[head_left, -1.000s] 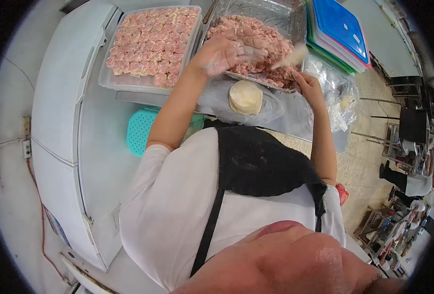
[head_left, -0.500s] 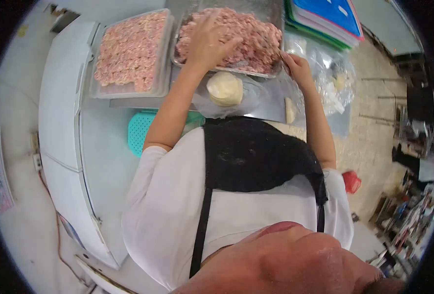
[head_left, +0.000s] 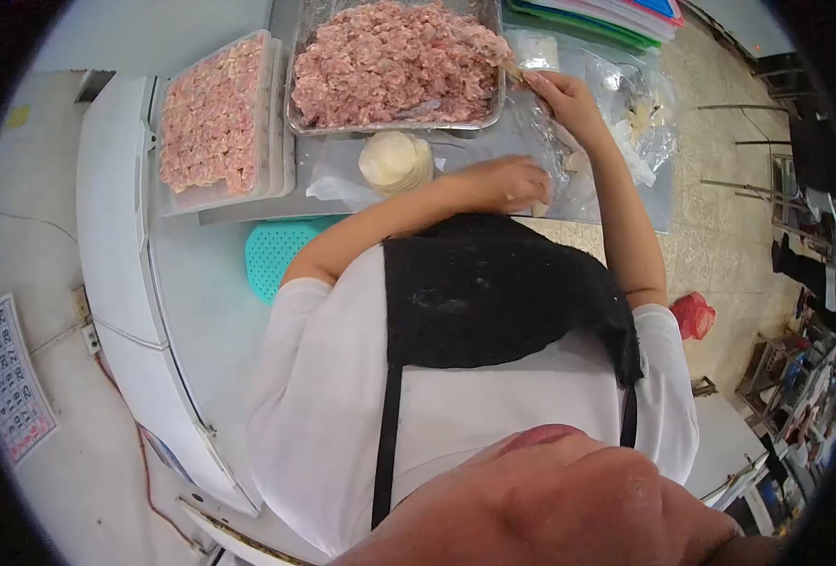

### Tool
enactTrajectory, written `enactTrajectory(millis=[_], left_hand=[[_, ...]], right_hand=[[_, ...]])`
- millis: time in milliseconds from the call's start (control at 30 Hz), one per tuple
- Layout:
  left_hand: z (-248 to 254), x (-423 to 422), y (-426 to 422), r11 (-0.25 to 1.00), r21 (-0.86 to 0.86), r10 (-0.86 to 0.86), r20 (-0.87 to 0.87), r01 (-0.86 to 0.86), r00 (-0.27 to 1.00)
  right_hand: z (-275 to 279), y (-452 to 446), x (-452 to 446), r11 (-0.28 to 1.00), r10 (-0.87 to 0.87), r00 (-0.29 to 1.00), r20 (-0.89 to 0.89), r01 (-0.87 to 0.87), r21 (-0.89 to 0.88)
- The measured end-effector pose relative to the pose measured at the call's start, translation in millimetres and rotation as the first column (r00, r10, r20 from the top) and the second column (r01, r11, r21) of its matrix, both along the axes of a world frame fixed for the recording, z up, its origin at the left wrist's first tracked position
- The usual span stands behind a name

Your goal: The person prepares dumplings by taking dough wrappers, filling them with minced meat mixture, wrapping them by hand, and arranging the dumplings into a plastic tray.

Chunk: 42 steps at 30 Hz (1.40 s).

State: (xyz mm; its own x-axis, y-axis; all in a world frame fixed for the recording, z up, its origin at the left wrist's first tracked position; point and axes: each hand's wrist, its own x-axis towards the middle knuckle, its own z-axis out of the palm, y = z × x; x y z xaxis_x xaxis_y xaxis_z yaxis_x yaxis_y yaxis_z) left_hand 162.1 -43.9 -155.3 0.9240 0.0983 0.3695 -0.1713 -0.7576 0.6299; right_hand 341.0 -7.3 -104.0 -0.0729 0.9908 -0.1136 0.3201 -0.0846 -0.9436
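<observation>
My left hand (head_left: 507, 184) is at the table's front edge, its fingers bent together on a pale wrapper (head_left: 538, 208) that they partly hide. Higher up, at the front right corner of the metal tray, my right hand (head_left: 567, 102) grips a thin wooden tool (head_left: 516, 74), whose tip is against the meat. Ground pink meat (head_left: 394, 66) fills much of the metal tray (head_left: 389, 126). Between the tray and my left forearm, a stack of round pale wrappers (head_left: 394, 162) rests on clear plastic.
Stacked plastic containers (head_left: 279, 141) at the left hold rows of filled dumplings (head_left: 208, 123). A turquoise perforated basket (head_left: 281, 257) is below the table edge. Crumpled clear bags (head_left: 616, 99) and colored lids (head_left: 597, 21) are at the right. A white refrigerator (head_left: 116, 226) stands left.
My left hand has left the meat and come down right to the pale wrapper by the edge. My right hand still holds the tool near the tray's corner. The view has shifted.
</observation>
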Motion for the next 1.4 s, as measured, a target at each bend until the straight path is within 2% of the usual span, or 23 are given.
enactTrajectory(millis=[100,200,233,267,300,333,367,433,467,500,600,667,700,733,833,933,1033,1133,1233,1333,1400], left_hand=[[-8.1,6.2,-5.3,0.981,0.162,0.116,-0.058,-0.105,0.992],[4.5,-1.5,1.7,0.981,0.114,0.178,-0.21,-0.156,0.962],[22.3,-7.8,3.3,0.966,-0.122,0.196,-0.22,-0.227,0.955],[41.2,-17.7,5.0,0.893,-0.348,0.211,-0.232,-0.284,0.95],[53.3,-28.9,6.7,0.768,-0.554,0.22,-0.243,-0.322,0.945],[51.6,-40.0,9.2,0.68,-0.619,0.36,-0.186,-0.394,0.914],[51.3,-52.6,18.9,0.72,-0.59,0.449,-0.004,-0.364,0.894],[69.2,-76.9,29.1,0.538,-0.819,0.557,0.166,-0.201,0.813],[82.5,-88.3,33.7,0.246,-0.969,0.596,0.136,-0.019,0.792],[94.5,-97.1,35.6,-0.074,-0.981,0.622,0.094,0.178,0.778],[97.7,-119.0,48.2,0.081,-0.955,0.776,-0.119,-0.286,0.62],[88.9,-133.2,60.7,-0.018,-0.98,0.754,0.117,0.199,0.646],[90.8,-139.4,62.6,-0.07,-0.9,0.751,0.237,0.431,0.617],[95.9,-146.1,64.3,-0.101,-0.824,0.734,0.316,0.557,0.601],[92.8,-150.7,70.5,-0.061,-0.921,0.858,0.148,0.384,0.491],[94.7,-156.9,74.0,-0.096,-0.898,0.906,0.101,0.43,0.412],[84.5,-180.9,87.2,-0.006,-0.866,0.915,0.196,0.499,0.352],[83.9,-203.1,85.7,0.046,-0.966,0.955,0.117,0.254,0.273],[79.9,-219.3,86.3,0.033,-0.987,0.975,0.066,0.159,0.211],[80.9,-226.5,81.2,0.019,-0.984,0.981,0.052,0.175,0.188],[84.4,-228.3,73.6,0.077,-0.994,0.981,0.09,0.082,0.174]], right_hand=[[4.3,-3.0,2.2,1.0,0.018,0.999,0.038,-0.018,-0.011],[10.1,-6.2,3.3,0.999,0.012,1.0,0.021,-0.011,-0.031],[12.4,-8.0,2.6,0.999,0.006,1.0,0.003,-0.006,-0.038],[13.8,-9.1,1.1,0.999,-0.015,1.0,-0.007,0.015,-0.037],[14.5,-10.3,-0.9,0.999,-0.039,0.999,-0.017,0.038,-0.037],[15.7,-10.4,-3.5,0.997,-0.064,0.998,-0.028,0.063,-0.037],[17.3,-8.9,-7.0,0.996,-0.08,0.996,-0.046,0.079,-0.032],[20.8,-5.5,-15.9,0.993,-0.113,0.99,-0.082,0.112,-0.026],[24.8,-3.5,-22.6,0.993,-0.118,0.988,-0.095,0.116,-0.022],[31.2,-1.2,-31.2,0.992,-0.123,0.987,-0.108,0.121,-0.019],[46.3,7.0,-54.3,0.993,-0.117,0.989,-0.086,0.119,0.021],[49.8,13.6,-70.0,0.988,-0.1,0.993,-0.057,0.106,0.108],[49.5,17.2,-78.3,0.98,-0.091,0.995,-0.044,0.098,0.176],[50.6,18.7,-86.6,0.966,-0.085,0.996,-0.031,0.09,0.243],[63.0,21.1,-114.9,0.857,-0.035,0.999,0.027,0.016,0.515],[82.1,19.3,-135.6,0.833,-0.016,0.992,0.121,-0.054,0.551],[86.8,24.6,-130.8,0.92,-0.024,0.821,0.57,-0.205,0.334],[78.9,32.6,-111.5,0.889,-0.02,0.502,0.865,-0.387,0.246],[43.0,40.6,-102.1,0.864,-0.009,0.304,0.953,-0.478,0.16],[14.3,26.6,-124.1,0.898,0.092,0.214,0.973,-0.44,0.012],[20.7,17.6,-129.4,0.882,0.138,0.296,0.945,-0.471,0.019]])
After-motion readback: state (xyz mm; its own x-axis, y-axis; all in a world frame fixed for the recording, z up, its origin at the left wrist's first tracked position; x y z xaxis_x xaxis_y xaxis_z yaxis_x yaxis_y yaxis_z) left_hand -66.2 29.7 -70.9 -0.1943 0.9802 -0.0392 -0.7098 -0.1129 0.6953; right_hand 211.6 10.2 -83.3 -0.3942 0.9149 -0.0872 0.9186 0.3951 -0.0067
